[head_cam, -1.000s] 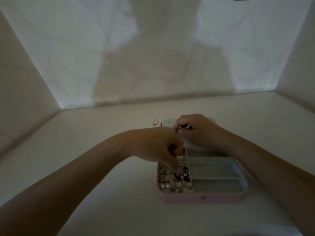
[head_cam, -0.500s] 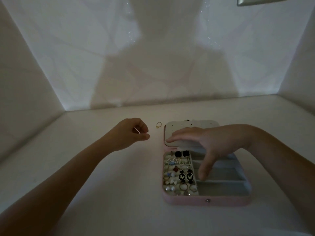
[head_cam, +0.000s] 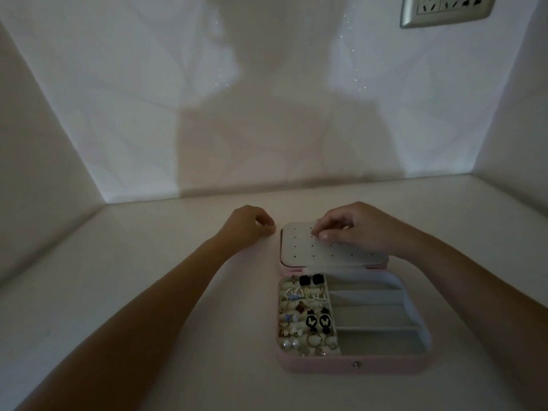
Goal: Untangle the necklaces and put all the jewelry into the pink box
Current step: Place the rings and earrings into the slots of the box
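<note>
On the table (head_cam: 148, 292): pink box (head_cam: 353, 367) lies open, its lid panel (head_cam: 320, 250) flat on the far side.
Left hand (head_cam: 247, 225): fingers curled shut just left of the lid; whether they pinch something cannot be told.
Right hand (head_cam: 353, 228): fingertips bent, pressing the lid panel, gripping nothing visible.
Jewelry (head_cam: 305, 315): fills the box's left compartment; the right trays are bare.
Risk: a small piece could slip in the dim light, or the box could shift under the pressing hand.
Orientation: long axis runs left to right; clasp faces the person.
</note>
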The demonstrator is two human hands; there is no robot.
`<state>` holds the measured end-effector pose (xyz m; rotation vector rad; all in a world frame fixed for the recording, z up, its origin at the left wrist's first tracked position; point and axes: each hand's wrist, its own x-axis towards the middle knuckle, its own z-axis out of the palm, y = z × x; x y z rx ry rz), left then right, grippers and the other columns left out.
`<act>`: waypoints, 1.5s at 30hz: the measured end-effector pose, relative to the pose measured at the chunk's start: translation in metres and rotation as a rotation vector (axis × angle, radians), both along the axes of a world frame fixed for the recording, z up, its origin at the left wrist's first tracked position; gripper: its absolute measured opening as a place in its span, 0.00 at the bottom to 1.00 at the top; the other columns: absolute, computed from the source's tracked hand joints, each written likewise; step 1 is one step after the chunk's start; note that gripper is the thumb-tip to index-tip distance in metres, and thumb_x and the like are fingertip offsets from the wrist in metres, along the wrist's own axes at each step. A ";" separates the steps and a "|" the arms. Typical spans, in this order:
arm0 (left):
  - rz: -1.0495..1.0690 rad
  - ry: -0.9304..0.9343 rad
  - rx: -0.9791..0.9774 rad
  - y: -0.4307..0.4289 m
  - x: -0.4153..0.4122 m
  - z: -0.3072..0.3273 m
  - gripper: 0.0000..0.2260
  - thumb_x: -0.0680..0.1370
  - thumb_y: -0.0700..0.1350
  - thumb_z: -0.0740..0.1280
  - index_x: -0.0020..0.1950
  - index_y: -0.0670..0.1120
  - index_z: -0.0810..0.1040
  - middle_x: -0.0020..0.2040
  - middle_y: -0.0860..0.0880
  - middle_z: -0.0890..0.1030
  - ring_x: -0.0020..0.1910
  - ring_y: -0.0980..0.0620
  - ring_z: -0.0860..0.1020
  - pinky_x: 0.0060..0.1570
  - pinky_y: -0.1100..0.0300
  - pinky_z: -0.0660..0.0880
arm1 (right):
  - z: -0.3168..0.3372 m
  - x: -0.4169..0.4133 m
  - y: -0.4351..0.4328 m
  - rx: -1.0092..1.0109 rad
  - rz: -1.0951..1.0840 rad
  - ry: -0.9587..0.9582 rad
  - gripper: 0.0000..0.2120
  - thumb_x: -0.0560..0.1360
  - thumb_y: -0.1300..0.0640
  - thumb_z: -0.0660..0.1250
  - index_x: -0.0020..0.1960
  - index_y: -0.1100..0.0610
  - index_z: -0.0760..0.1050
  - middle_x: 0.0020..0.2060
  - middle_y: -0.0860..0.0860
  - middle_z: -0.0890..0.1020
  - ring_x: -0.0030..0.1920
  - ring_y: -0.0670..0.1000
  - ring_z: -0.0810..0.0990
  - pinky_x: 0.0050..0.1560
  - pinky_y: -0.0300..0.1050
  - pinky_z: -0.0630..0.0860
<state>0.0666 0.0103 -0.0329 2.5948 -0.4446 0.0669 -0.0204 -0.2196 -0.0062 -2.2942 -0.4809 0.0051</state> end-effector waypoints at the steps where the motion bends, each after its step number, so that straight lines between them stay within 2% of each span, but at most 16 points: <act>1: -0.002 -0.003 -0.012 0.000 0.001 0.000 0.05 0.75 0.45 0.71 0.47 0.45 0.81 0.47 0.51 0.80 0.45 0.54 0.78 0.39 0.69 0.68 | -0.001 0.001 0.000 0.000 0.001 -0.001 0.05 0.75 0.56 0.70 0.48 0.46 0.82 0.47 0.41 0.84 0.46 0.34 0.79 0.47 0.27 0.70; 4: -0.014 -0.006 -0.027 0.004 0.000 0.001 0.02 0.74 0.44 0.72 0.42 0.45 0.81 0.41 0.53 0.79 0.39 0.60 0.75 0.36 0.73 0.66 | -0.001 0.002 -0.001 0.005 0.004 -0.001 0.05 0.75 0.56 0.69 0.48 0.46 0.81 0.47 0.41 0.83 0.45 0.34 0.78 0.46 0.26 0.70; 7: -0.021 0.006 -0.056 0.007 -0.008 0.007 0.03 0.72 0.44 0.74 0.43 0.45 0.84 0.36 0.56 0.79 0.35 0.62 0.75 0.35 0.73 0.68 | -0.001 0.002 -0.004 0.018 -0.020 -0.003 0.05 0.75 0.56 0.70 0.47 0.46 0.81 0.49 0.42 0.84 0.49 0.38 0.79 0.47 0.31 0.71; 10: -0.047 -0.014 -0.177 0.004 -0.026 0.020 0.01 0.71 0.46 0.74 0.41 0.50 0.84 0.32 0.55 0.81 0.29 0.64 0.76 0.35 0.70 0.73 | -0.002 0.006 -0.009 -0.001 -0.109 -0.053 0.05 0.75 0.57 0.69 0.47 0.47 0.81 0.47 0.42 0.83 0.49 0.40 0.79 0.48 0.34 0.71; 12: -0.102 -0.067 -0.205 -0.005 -0.047 0.032 0.01 0.72 0.48 0.73 0.41 0.52 0.84 0.32 0.58 0.81 0.31 0.65 0.77 0.37 0.71 0.73 | -0.006 0.011 -0.014 -0.041 -0.215 -0.115 0.05 0.76 0.57 0.68 0.47 0.47 0.81 0.45 0.41 0.81 0.49 0.41 0.78 0.50 0.38 0.71; 14: -0.203 -0.102 -0.177 -0.020 -0.072 0.042 0.02 0.73 0.50 0.72 0.43 0.53 0.84 0.36 0.62 0.80 0.37 0.67 0.78 0.40 0.75 0.72 | -0.010 0.015 -0.020 -0.083 -0.326 -0.153 0.05 0.77 0.56 0.67 0.51 0.50 0.81 0.49 0.42 0.79 0.51 0.43 0.74 0.52 0.39 0.68; 18: -0.493 -0.086 0.042 -0.049 -0.109 0.045 0.08 0.77 0.50 0.66 0.50 0.52 0.83 0.47 0.61 0.76 0.45 0.64 0.74 0.50 0.73 0.69 | -0.019 0.023 -0.033 -0.071 -0.436 -0.139 0.10 0.77 0.53 0.66 0.57 0.53 0.79 0.56 0.48 0.79 0.52 0.44 0.72 0.49 0.40 0.65; 21: -0.588 -0.105 0.181 -0.059 -0.115 0.034 0.10 0.78 0.50 0.64 0.54 0.51 0.83 0.49 0.57 0.71 0.49 0.62 0.67 0.49 0.72 0.64 | -0.026 0.024 -0.039 -0.051 -0.450 -0.086 0.12 0.77 0.53 0.66 0.59 0.55 0.78 0.56 0.50 0.80 0.51 0.46 0.74 0.50 0.40 0.68; 24: -0.562 -0.117 0.226 -0.062 -0.117 0.030 0.11 0.78 0.52 0.65 0.56 0.51 0.83 0.45 0.54 0.68 0.45 0.58 0.67 0.40 0.73 0.62 | -0.029 0.025 -0.043 -0.030 -0.434 -0.083 0.12 0.77 0.52 0.66 0.58 0.56 0.78 0.54 0.49 0.80 0.50 0.45 0.75 0.47 0.38 0.68; 26: -0.525 -0.101 0.226 -0.064 -0.117 0.032 0.11 0.77 0.52 0.66 0.56 0.52 0.83 0.42 0.55 0.68 0.43 0.58 0.68 0.38 0.72 0.62 | -0.028 0.026 -0.043 -0.037 -0.420 -0.081 0.12 0.77 0.52 0.65 0.58 0.55 0.78 0.52 0.48 0.80 0.50 0.45 0.75 0.45 0.37 0.68; 32: -0.472 -0.135 0.236 -0.067 -0.117 0.031 0.08 0.74 0.52 0.70 0.51 0.53 0.83 0.42 0.58 0.67 0.44 0.58 0.68 0.38 0.70 0.64 | -0.028 0.027 -0.040 -0.104 -0.367 -0.071 0.11 0.78 0.52 0.63 0.57 0.54 0.78 0.54 0.50 0.81 0.51 0.46 0.75 0.50 0.40 0.69; 36: -0.427 -0.204 0.186 -0.064 -0.115 0.028 0.09 0.71 0.55 0.72 0.44 0.55 0.74 0.41 0.59 0.67 0.42 0.59 0.68 0.39 0.67 0.65 | -0.028 0.025 -0.038 -0.145 -0.339 -0.084 0.11 0.79 0.53 0.62 0.57 0.55 0.79 0.54 0.49 0.81 0.51 0.46 0.76 0.49 0.39 0.69; 39: -0.414 -0.173 0.140 -0.059 -0.115 0.028 0.07 0.72 0.53 0.72 0.45 0.52 0.78 0.40 0.59 0.69 0.39 0.59 0.69 0.40 0.68 0.69 | -0.027 0.024 -0.035 -0.117 -0.293 -0.115 0.10 0.78 0.53 0.63 0.54 0.53 0.81 0.52 0.47 0.83 0.46 0.41 0.77 0.45 0.34 0.70; 42: -0.316 -0.232 0.021 -0.048 -0.115 0.025 0.08 0.74 0.53 0.70 0.50 0.53 0.77 0.45 0.59 0.70 0.47 0.59 0.71 0.47 0.67 0.69 | -0.025 0.021 -0.033 -0.101 -0.268 -0.122 0.09 0.77 0.52 0.65 0.52 0.53 0.83 0.48 0.46 0.83 0.41 0.36 0.75 0.41 0.29 0.68; 45: -0.137 -0.235 -0.053 -0.030 -0.116 0.016 0.20 0.74 0.56 0.68 0.64 0.53 0.70 0.60 0.56 0.68 0.59 0.59 0.65 0.57 0.65 0.63 | -0.023 0.020 -0.030 -0.072 -0.267 -0.105 0.10 0.76 0.49 0.68 0.51 0.54 0.82 0.46 0.45 0.82 0.44 0.41 0.77 0.43 0.31 0.70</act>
